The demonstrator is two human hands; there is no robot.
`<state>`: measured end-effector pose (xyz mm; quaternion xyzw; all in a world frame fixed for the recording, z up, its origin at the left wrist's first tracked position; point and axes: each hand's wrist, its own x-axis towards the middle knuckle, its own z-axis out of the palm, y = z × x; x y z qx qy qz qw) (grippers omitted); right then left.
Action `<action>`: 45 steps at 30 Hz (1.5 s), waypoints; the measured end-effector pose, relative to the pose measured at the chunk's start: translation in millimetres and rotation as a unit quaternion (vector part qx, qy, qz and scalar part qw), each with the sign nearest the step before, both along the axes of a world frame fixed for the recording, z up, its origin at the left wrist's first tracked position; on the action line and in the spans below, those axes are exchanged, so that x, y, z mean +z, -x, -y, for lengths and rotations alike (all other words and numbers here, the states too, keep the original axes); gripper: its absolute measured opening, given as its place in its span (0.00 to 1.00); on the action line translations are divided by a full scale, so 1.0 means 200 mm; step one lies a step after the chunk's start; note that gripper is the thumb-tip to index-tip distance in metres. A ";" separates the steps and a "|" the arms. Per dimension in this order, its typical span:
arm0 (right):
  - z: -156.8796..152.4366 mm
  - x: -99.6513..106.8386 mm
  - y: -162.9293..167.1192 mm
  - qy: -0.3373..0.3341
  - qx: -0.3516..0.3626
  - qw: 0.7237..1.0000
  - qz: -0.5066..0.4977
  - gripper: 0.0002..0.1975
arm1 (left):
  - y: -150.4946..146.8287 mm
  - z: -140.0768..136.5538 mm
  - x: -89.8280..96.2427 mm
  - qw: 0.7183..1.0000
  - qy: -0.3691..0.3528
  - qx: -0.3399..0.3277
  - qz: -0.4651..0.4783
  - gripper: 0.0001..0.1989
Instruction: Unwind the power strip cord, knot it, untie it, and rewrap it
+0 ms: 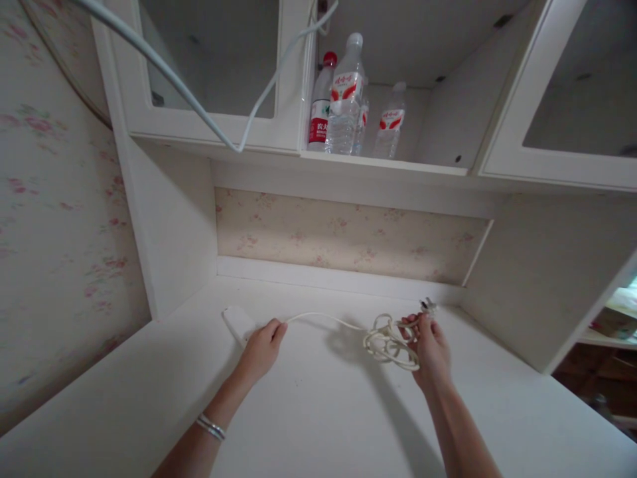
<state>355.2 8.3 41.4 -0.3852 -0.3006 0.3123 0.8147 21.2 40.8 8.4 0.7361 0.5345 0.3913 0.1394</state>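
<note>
A white power strip (237,324) shows on the white desktop at the left, partly hidden behind my left hand (262,345). That hand is closed around the cream cord close to the strip. From there the power cord (318,315) runs in a low arc to the right. Its tangled loops (391,345) hang beside my right hand (432,342), whose fingers are closed on the cord near the plug. The plug (428,305) sticks out above those fingers, its metal prongs pointing up.
Overhead, an open cabinet shelf (388,159) holds several plastic bottles (345,99). A pale cable (179,83) dangles in front of the left glass door. Side panels (172,226) bound the desktop (308,411), and a shelf (612,332) stands at the far right.
</note>
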 end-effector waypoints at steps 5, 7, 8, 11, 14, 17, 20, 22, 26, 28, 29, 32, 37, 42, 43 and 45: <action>0.02 -0.05 0.18 0.035 0.073 0.996 0.030 0.14 | 0.11 -0.02 0.20 0.996 -0.062 0.068 0.020 0.19; 0.03 -0.04 0.22 0.044 0.098 0.994 0.037 0.14 | 0.20 -0.03 0.35 0.995 -0.074 0.073 -0.003 0.19; 0.03 -0.03 0.24 0.044 0.107 0.993 0.035 0.15 | 0.24 -0.04 0.44 0.995 -0.080 0.055 -0.018 0.19; 0.04 0.02 0.28 0.031 0.122 0.992 0.018 0.16 | 0.35 -0.04 0.68 0.995 -0.068 0.010 -0.070 0.20; 0.05 0.06 0.32 0.023 0.132 0.991 0.016 0.16 | 0.39 -0.03 0.82 0.993 -0.053 -0.024 -0.106 0.21; 0.08 0.06 0.36 0.041 0.133 0.989 0.039 0.16 | 0.39 0.00 0.83 0.986 -0.006 -0.089 -0.140 0.19; 0.09 0.03 0.39 0.059 0.146 0.985 0.066 0.17 | 0.37 -0.01 0.75 0.977 0.036 -0.123 -0.171 0.19; 0.10 0.02 0.39 0.066 0.169 0.980 0.079 0.17 | 0.35 -0.03 0.68 0.974 0.037 -0.126 -0.187 0.19; 0.12 0.01 0.43 0.076 0.217 0.967 0.106 0.16 | 0.25 -0.12 0.54 0.985 0.027 -0.068 -0.159 0.18; 0.13 0.01 0.46 0.084 0.248 0.956 0.129 0.16 | 0.16 -0.16 0.46 0.994 0.050 -0.044 -0.085 0.17; 0.13 0.01 0.48 0.086 0.259 0.951 0.142 0.16 | 0.11 -0.18 0.42 0.995 0.082 -0.044 -0.037 0.17; 0.14 0.01 0.57 0.086 0.282 0.939 0.175 0.15 | -0.03 -0.19 0.30 0.989 0.135 -0.059 -0.001 0.19; 0.12 0.03 0.71 0.113 0.267 0.934 0.207 0.17 | -0.16 -0.09 0.19 0.960 0.227 -0.132 0.094 0.26; 0.07 0.03 0.78 0.117 0.226 0.948 0.190 0.18 | -0.15 0.04 0.22 0.829 0.393 -0.303 0.258 0.30; 0.06 0.03 0.79 0.111 0.228 0.950 0.180 0.19 | -0.14 0.05 0.23 0.810 0.411 -0.324 0.264 0.29; 0.04 0.02 0.80 0.092 0.233 0.952 0.173 0.20 | -0.11 0.05 0.24 0.793 0.432 -0.339 0.265 0.28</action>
